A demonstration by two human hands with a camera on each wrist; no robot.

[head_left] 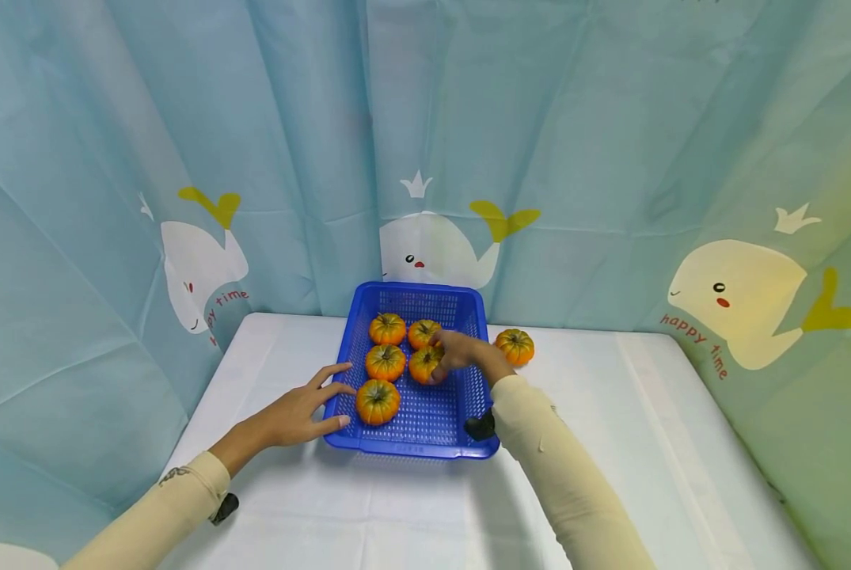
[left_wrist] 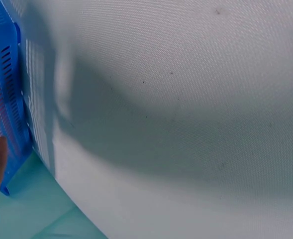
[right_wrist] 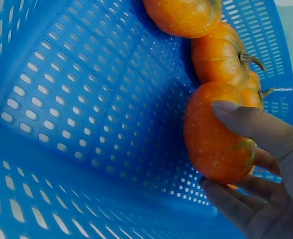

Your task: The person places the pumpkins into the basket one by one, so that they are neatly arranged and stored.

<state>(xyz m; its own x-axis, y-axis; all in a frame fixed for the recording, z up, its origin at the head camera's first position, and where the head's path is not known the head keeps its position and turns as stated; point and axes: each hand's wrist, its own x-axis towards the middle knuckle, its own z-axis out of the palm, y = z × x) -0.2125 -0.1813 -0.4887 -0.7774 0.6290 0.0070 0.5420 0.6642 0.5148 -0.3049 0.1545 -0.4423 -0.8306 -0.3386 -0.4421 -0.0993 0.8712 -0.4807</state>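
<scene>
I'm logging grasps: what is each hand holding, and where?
Right hand grips a small orange pumpkin around its sides; left hand holds nothing.

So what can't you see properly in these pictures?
- Left hand: the left wrist view shows only fingertips at its edge against the blue basket.
- Held pumpkin: in the head view the right hand covers most of it.
- Back pumpkins: cut off by the right wrist view's top edge.
- Loose pumpkin: too small for detail.

L hand (head_left: 304, 412) flat, R hand (head_left: 461, 354) pinching
</scene>
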